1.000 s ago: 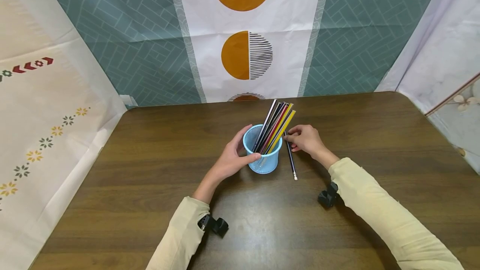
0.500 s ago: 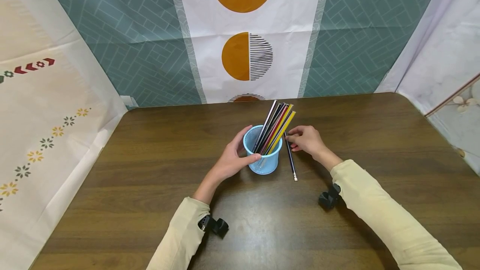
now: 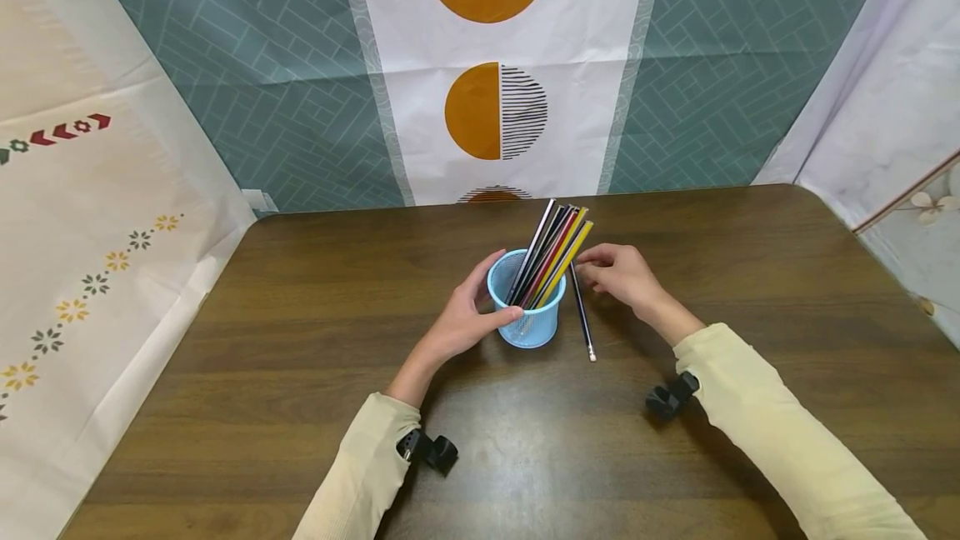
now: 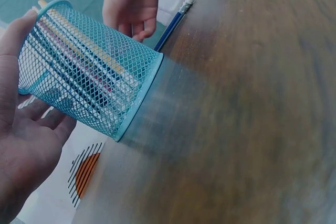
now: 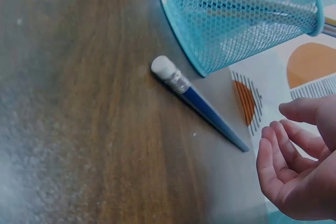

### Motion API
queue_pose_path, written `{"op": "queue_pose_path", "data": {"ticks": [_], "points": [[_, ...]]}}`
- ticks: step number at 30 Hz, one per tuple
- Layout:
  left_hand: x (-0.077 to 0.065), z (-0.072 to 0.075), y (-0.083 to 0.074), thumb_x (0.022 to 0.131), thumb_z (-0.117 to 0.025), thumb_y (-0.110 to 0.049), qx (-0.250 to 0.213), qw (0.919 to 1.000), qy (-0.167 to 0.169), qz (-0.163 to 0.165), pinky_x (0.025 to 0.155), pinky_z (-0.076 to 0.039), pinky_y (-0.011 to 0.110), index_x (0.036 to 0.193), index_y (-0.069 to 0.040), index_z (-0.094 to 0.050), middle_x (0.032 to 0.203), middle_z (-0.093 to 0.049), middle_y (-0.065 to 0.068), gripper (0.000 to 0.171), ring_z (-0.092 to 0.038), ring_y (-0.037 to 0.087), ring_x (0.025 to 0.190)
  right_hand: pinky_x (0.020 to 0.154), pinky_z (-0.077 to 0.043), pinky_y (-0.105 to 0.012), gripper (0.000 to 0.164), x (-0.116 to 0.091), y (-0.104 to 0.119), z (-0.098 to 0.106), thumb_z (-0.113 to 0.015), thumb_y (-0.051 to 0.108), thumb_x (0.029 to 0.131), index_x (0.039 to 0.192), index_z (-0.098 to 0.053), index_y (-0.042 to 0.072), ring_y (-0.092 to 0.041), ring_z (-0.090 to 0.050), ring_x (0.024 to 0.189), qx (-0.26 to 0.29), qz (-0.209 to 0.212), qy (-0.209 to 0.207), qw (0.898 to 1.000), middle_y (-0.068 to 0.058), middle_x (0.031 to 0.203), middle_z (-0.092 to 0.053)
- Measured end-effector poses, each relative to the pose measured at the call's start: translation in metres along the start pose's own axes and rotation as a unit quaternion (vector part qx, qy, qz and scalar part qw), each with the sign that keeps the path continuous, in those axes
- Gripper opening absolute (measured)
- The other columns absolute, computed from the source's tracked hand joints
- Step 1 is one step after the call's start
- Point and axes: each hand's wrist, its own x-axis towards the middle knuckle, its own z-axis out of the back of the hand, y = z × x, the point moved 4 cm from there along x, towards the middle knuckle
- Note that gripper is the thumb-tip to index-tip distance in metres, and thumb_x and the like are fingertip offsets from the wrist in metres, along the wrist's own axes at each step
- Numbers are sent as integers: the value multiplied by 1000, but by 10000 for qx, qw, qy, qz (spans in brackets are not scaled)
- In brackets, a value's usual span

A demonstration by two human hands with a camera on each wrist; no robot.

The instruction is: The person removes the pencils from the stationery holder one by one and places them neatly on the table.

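Observation:
A light blue mesh pencil cup (image 3: 531, 332) stands on the table, filled with several pencils (image 3: 551, 261) leaning to the right. My left hand (image 3: 467, 322) holds the cup from its left side, thumb over the front rim and fingers behind. Just right of the cup, a dark blue pencil (image 3: 582, 317) lies on the tabletop, its white eraser end towards me. My right hand (image 3: 621, 275) hovers beside the pencil's far end, fingers loosely bent and nothing between them. In the right wrist view a gap shows between its fingertips (image 5: 274, 125) and the pencil (image 5: 202, 104).
The brown wooden table (image 3: 300, 340) reaches back to a hanging cloth (image 3: 315, 90) with teal and white panels. Pale cloths hang along the left and right sides. A black wrist camera (image 3: 429, 450) sits on each sleeve.
My right hand has let go of the dark blue pencil and drawn a little to the right. The pencil stays on the table, and my left hand keeps its place on the cup.

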Motion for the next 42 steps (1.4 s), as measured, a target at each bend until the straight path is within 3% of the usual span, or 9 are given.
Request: {"op": "queue_pose_path", "data": {"ticks": [12, 23, 31, 38, 42], "points": [[3, -1, -2, 87, -67, 3, -32, 10000, 11, -6, 105, -35, 46, 151, 0, -23, 143, -41, 22, 78, -43, 33, 129, 79, -53, -28, 30, -15, 12, 8, -64, 12, 93, 116, -61, -8, -26, -61, 94, 277, 297, 305, 9987, -21, 112, -63], [2, 1, 2, 86, -70, -2, 47, 10000, -10, -12, 104, -37, 44, 151, -1, -25, 142, -43, 19, 79, -45, 31, 128, 84, -52, -39, 29, -26, 22, 9, -67, 13, 92, 112, -63, -7, -35, -60, 95, 582, 663, 507, 9948, -19, 108, -64], [1, 0, 1, 86, -70, -1, 53, 10000, -26, 2, 103, -38, 45, 151, -5, -27, 142, -43, 18, 78, -46, 31, 127, 81, -53, -38, 27, -32, 31, 6, -69, 12, 90, 109, -65, -6, -31, -63, 90, 674, 912, 562, 9920, -23, 108, -64], [0, 1, 3, 85, -75, -14, 42, 10000, -32, -52, 103, -38, 42, 151, -7, -28, 141, -44, 16, 81, -46, 28, 127, 80, -53, -36, 26, -34, 34, 5, -69, 11, 90, 108, -65, -6, -34, -62, 89, 696, 1009, 585, 9907, -20, 105, -66], [0, 0, 3, 85, -74, -13, 57, 10000, -22, -53, 104, -37, 43, 151, -7, -27, 142, -44, 16, 81, -45, 28, 128, 78, -53, -35, 25, -34, 34, 4, -69, 10, 90, 108, -66, -7, -33, -61, 87, 748, 1031, 577, 9902, -18, 102, -66]]}}
